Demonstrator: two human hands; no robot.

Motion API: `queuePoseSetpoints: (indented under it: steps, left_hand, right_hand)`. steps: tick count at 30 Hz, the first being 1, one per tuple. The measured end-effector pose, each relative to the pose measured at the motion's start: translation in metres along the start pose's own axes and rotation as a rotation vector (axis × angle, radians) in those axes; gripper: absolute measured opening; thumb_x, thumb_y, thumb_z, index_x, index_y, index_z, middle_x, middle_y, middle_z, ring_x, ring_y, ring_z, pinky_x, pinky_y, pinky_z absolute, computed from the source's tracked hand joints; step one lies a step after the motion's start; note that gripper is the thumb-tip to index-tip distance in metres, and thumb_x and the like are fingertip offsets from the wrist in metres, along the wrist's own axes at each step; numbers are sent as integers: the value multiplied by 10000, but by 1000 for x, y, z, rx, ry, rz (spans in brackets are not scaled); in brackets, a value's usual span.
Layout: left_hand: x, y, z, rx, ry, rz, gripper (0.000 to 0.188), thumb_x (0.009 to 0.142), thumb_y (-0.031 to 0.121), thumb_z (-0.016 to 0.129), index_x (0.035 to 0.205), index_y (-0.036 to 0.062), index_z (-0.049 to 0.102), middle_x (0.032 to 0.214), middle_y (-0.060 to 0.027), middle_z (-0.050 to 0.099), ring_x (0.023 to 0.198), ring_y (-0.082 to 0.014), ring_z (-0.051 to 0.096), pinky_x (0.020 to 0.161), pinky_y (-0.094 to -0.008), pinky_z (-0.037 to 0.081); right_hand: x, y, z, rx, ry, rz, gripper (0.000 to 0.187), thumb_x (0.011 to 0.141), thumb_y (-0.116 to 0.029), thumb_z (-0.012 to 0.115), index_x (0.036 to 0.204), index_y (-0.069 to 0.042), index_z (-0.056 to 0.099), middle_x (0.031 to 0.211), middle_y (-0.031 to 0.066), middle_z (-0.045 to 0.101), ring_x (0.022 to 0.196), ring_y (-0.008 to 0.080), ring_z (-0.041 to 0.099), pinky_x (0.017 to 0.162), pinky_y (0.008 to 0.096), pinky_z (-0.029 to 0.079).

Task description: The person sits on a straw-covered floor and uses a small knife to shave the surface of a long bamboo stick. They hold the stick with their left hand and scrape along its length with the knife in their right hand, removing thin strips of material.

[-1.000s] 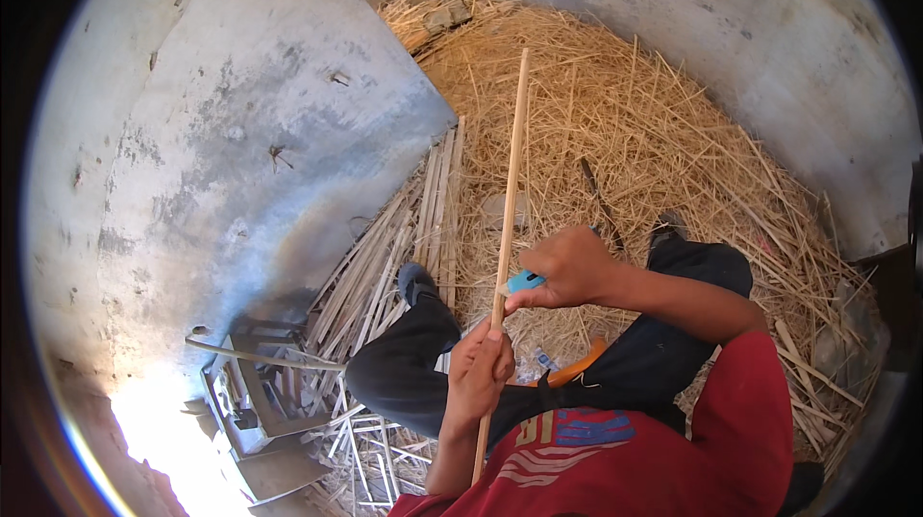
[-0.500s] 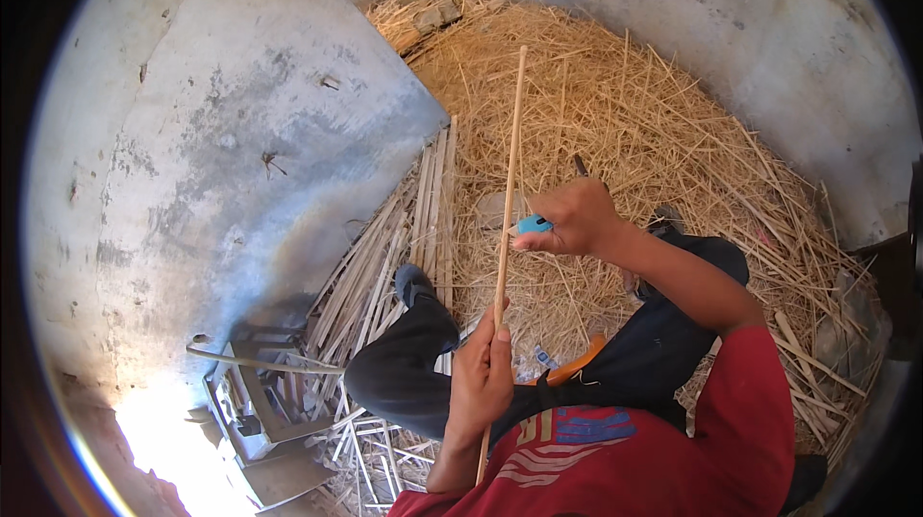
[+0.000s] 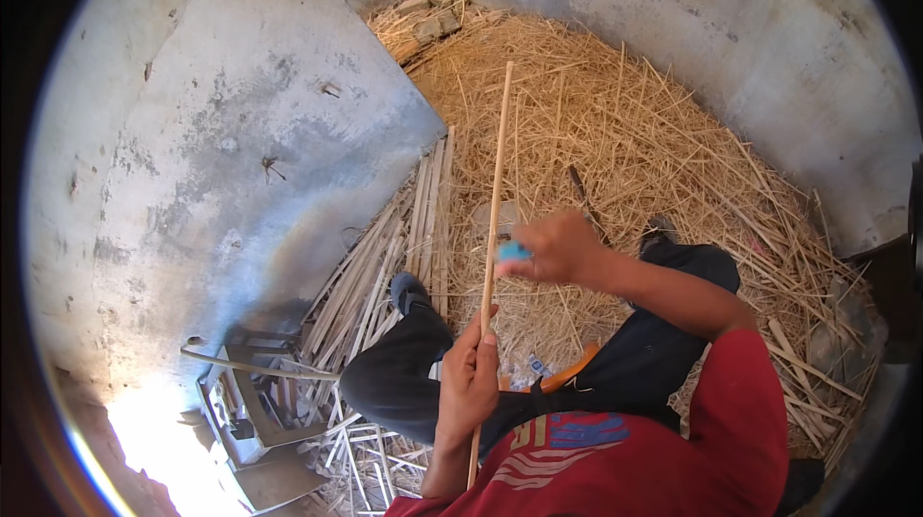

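My left hand [image 3: 469,373] is wrapped round the lower part of a long, thin wooden stick [image 3: 500,152], which stands nearly upright and leans slightly to the right at its top. The stick's lower end passes along my forearm to my red shirt. Higher up, my right hand [image 3: 558,246] is closed on a small blue utility knife [image 3: 513,251], blurred by motion. The knife's front end is at the stick, a little above my left hand. Its blade cannot be made out.
Straw and shavings [image 3: 615,123] cover the ground ahead. Long wooden strips [image 3: 423,209] lie beside my left foot. A dark, thin tool [image 3: 577,183] lies in the straw beyond my right hand. An orange curved object [image 3: 571,369] is between my legs. A box-like frame [image 3: 252,411] stands at left.
My right hand and the blue utility knife have moved down along the stick, toward my left hand. The stick has shifted slightly left, with its top a little lower.
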State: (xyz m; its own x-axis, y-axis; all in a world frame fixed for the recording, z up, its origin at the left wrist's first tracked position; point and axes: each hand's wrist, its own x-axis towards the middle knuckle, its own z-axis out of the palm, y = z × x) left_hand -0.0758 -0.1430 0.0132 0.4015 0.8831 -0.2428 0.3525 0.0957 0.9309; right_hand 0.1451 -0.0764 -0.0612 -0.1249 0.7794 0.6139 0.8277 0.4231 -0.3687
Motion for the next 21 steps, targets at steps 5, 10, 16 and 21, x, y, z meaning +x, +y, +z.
queuePoseSetpoints:
  steps: [5,10,16,21]
  left_hand:
    - [1,7,8,25,-46,46,378,1008,129,429,1345,-36,472,664,54,407,588,-25,353,528,-209,301]
    - [4,7,9,23,-44,84,380,1010,133,427,1346,-37,467,667,59,399,588,-33,353,536,-208,311]
    - [2,12,10,17,-69,23,379,1015,134,420,1361,-15,462,681,79,405,585,-23,348,529,-202,302]
    - [-5,-4,11,-82,-97,-30,381,1013,117,424,1372,-4,455,674,70,402,573,-15,338,508,-198,287]
  right_hand:
    - [10,14,-13,-20,29,-166,691,753,-781,524,568,-119,454,482,49,445,435,243,521,425,363,401]
    - [13,16,-15,-63,81,-171,708,748,-792,518,579,-108,440,474,42,425,426,236,514,420,357,394]
    - [10,41,-10,-122,-4,44,676,763,-775,526,624,-113,537,468,50,475,406,225,521,403,355,395]
    - [0,20,-2,-48,-31,40,609,803,-723,535,678,-132,610,477,66,513,422,237,552,409,352,422]
